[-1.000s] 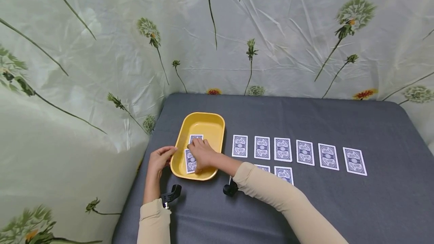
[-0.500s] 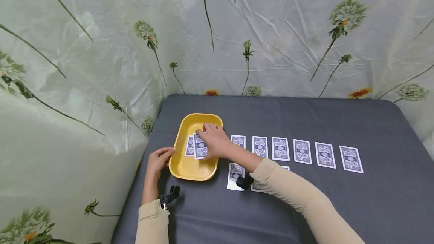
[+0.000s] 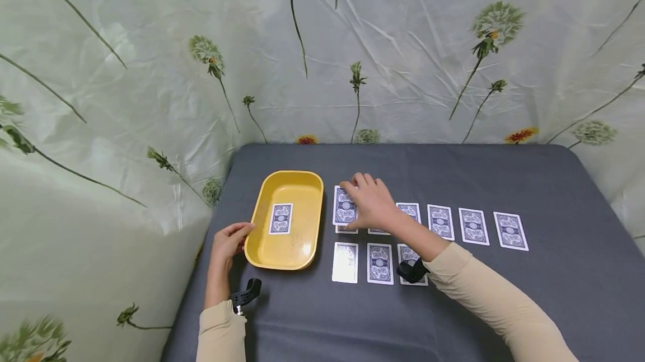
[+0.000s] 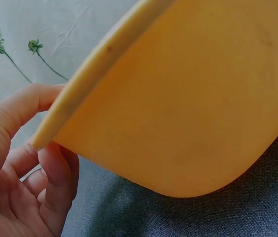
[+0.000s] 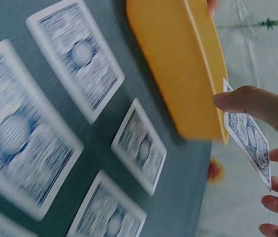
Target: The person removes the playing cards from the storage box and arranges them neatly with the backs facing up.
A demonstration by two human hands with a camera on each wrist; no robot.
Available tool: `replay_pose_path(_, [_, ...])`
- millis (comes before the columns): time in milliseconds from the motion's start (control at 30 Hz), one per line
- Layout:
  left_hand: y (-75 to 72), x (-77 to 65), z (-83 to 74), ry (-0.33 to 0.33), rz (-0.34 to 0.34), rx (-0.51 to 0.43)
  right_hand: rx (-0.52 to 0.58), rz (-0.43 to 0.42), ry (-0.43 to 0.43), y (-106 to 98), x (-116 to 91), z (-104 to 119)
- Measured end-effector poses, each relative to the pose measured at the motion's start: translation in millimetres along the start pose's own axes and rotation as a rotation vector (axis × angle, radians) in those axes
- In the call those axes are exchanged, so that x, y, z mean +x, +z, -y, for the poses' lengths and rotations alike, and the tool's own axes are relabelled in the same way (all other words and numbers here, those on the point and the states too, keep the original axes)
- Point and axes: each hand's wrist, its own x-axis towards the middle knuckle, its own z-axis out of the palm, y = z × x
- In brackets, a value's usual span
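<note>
My left hand (image 3: pixel 228 244) pinches the near left rim of a yellow tray (image 3: pixel 284 253). In the left wrist view, thumb and fingers lie on either side of the tray's lip (image 4: pixel 87 69). One face-down playing card (image 3: pixel 280 219) with a blue-patterned back lies inside the tray. To the right of the tray, my right hand (image 3: pixel 373 202) holds another playing card (image 3: pixel 345 205) above the leftmost card of the back row. The right wrist view shows that held card (image 5: pixel 250 138) between the thumb and fingers, tilted on edge.
Face-down cards lie in two rows on the grey cloth-covered table (image 3: pixel 302 323): a back row (image 3: pixel 440 222) running right and a shorter front row (image 3: pixel 345 264). My right forearm (image 3: pixel 489 295) passes over the table to their right. A flower-printed cloth (image 3: pixel 403 82) hangs behind.
My right hand has lifted one card from the tray and carried it right, over the back row. One card stays in the tray. The left hand keeps its hold on the rim.
</note>
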Motion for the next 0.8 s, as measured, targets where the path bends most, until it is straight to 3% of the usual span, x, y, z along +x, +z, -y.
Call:
replay_pose_path(233, [1.8,-0.4,-1.1,-0.010,0.009,0.015,-0.034,-0.023,0.062,-6,-47,-41])
replay_pose_path(500, [4.3,-1.2,-0.1,-0.010,0.000,0.054,-0.030,0.017,0.156,-14,-105,-83])
replay_pose_path(800, [1.6,0.6,1.4,-0.006,0.000,0.045,-0.012,0.003,0.212,-30,-156,-116])
